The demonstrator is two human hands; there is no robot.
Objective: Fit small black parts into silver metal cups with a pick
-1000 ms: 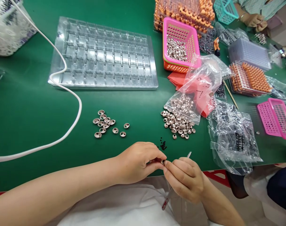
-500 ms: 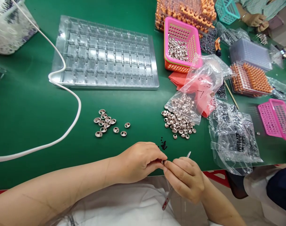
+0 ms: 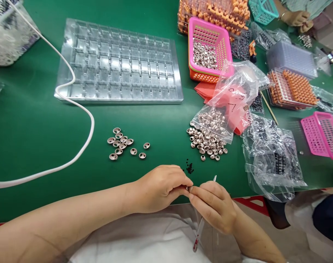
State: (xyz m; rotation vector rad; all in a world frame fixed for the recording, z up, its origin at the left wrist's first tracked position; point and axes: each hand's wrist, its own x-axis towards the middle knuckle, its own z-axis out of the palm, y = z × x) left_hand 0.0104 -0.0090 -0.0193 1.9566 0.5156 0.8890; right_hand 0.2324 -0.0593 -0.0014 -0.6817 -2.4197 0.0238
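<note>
My left hand (image 3: 162, 190) is closed in a pinch on a small silver metal cap (image 3: 188, 188), mostly covered by the fingertips. My right hand (image 3: 215, 208) meets it there, thumb and forefinger pressed against the same piece. Tucked through the right hand's fingers are slim silver tweezers (image 3: 198, 235), their point sticking out above the knuckles and their red-marked end hanging below. Just beyond the fingertips lies a little cluster of tiny black pieces (image 3: 190, 168). A heap of silver caps with holes (image 3: 208, 142) spills from a clear bag (image 3: 221, 124); several more caps (image 3: 122, 139) lie further left.
A clear compartment tray (image 3: 119, 62) lies at the back, a white cable (image 3: 93, 124) across its left corner. Pink basket (image 3: 223, 47) holds metal parts. Plastic bags (image 3: 273, 160), orange parts (image 3: 300, 87) and another pink basket (image 3: 317, 135) are rightward. A co-worker's hands (image 3: 299, 20) show top right.
The tweezers have tilted slightly within my right hand, their lower end shifting right and their tip left. Both hands stay together at the small cap. The whole view has shifted a little.
</note>
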